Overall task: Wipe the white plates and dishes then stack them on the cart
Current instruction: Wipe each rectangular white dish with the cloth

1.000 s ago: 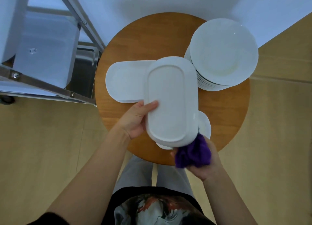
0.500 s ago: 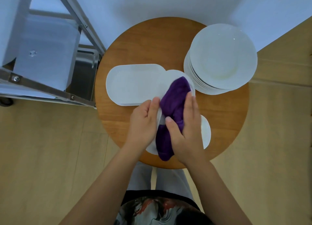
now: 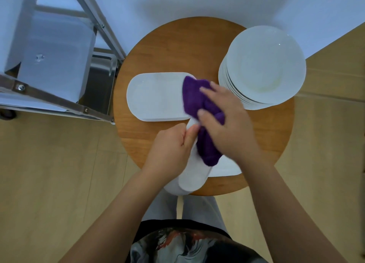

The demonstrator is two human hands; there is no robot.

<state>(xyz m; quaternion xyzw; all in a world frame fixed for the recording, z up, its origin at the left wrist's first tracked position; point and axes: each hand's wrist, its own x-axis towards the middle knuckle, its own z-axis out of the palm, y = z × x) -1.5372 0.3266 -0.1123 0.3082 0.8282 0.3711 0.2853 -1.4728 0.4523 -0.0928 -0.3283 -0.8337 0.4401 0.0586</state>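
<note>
One view only, head-worn, wide-angle; we look almost straight down from above the person's own chest and legs; the round wooden surface (image 3: 162,51) sits mid-frame, close below us, both forearms reaching up into the picture from the lower edge; the metal cart (image 3: 59,97) lies at upper left, the pale wall at the top, the wood floor (image 3: 49,183) along both sides; straight lines bow towards the edges; we have no second view to share the scene.

Round wooden table (image 3: 158,51), pale wood floor (image 3: 49,174)
</note>
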